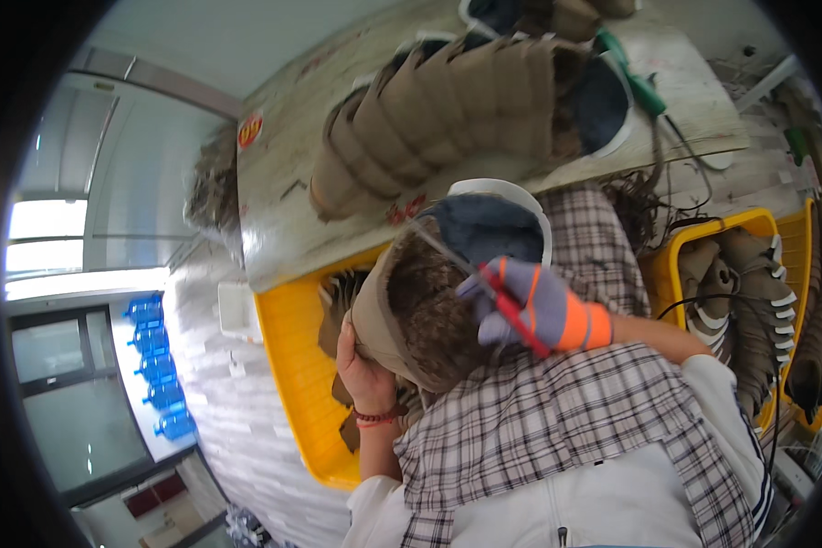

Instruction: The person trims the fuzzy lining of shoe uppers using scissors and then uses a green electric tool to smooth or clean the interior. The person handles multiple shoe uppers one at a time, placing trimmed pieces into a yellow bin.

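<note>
A brown fur-lined cap (434,310) is tilted over my lap, its opening facing up and right. Dark fur fills the near part. A dark blue lining inside a white curved rim shows at the far part. My left hand (365,367), bare with beaded and red bands at the wrist, grips the cap's left outer side; some fingers are hidden beneath it. My right hand (543,306), in a grey and orange glove, is closed round a red-handled tool (518,320). The tool's thin metal shaft reaches left across the opening; its exact kind is unclear.
A nested row of brown caps (438,110) lies on the worktable (279,205), near a green corded tool (647,94). Yellow crates (294,393) with brown pieces stand left and right (765,219). Blue water jugs (163,365) line the left wall.
</note>
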